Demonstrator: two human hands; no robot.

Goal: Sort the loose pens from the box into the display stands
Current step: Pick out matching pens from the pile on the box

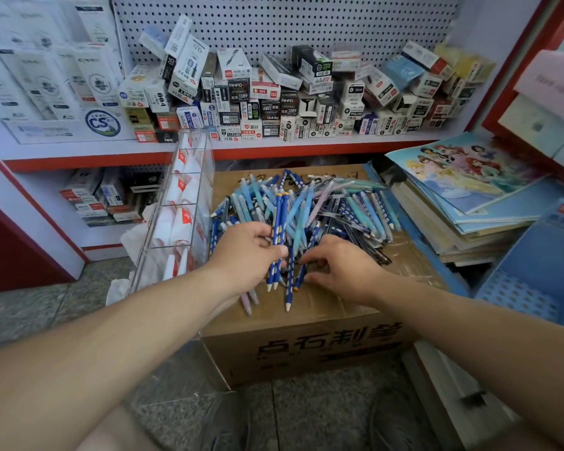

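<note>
My left hand (245, 252) grips a few dark blue spotted pens (280, 216), tips down. Beyond my fingers (263, 235), the loose blue heap (339, 206) covers the box (306, 346); the clear stand (189, 196) leans just left.

Bright, even and rather cool, with a bluish cast, seemingly lit from above. Sharpest at the fingers (258, 230) and on the pens (310, 203) just beyond them. Only soft, short shadows on the cardboard (319, 307) under the fingers. Pale glare on the clear stand (189, 190) left of the fingers. Soft and smeared far up-left of the fingers, on the white cartons (39, 70), and far below them, by the shoes (401, 424). Bent by the wide lens along the shelf edge (306, 153) above the fingers, more strongly toward the corners.
</note>
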